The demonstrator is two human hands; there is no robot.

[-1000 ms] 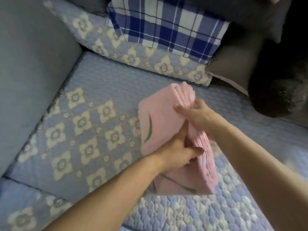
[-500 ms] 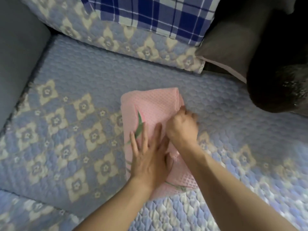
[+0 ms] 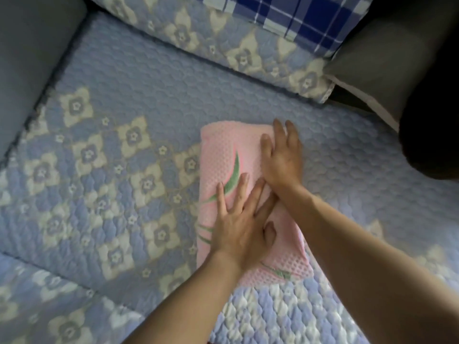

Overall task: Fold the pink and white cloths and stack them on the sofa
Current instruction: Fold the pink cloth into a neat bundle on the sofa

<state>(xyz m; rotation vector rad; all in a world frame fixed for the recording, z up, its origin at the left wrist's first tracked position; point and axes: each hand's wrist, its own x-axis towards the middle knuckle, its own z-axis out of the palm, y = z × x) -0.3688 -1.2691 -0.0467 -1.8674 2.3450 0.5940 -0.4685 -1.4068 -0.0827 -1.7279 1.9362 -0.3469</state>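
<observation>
The sofa (image 3: 154, 100), covered in a quilted blue floral throw, carries the folded pink cloth (image 3: 223, 155) flat on its seat, where the left hand (image 3: 239, 224) presses its near half with fingers straight and spread and the right hand (image 3: 282, 157) lies flat, fingers extended, on its far right edge.

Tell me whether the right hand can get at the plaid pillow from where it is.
Probably yes: the right hand lies flat on the pink cloth, holding nothing, and only bare seat lies between it and the plaid pillow.

Matt waffle-weave pink cloth (image 3: 223, 155); quilted, matt fabric sofa cover (image 3: 129, 90).
</observation>
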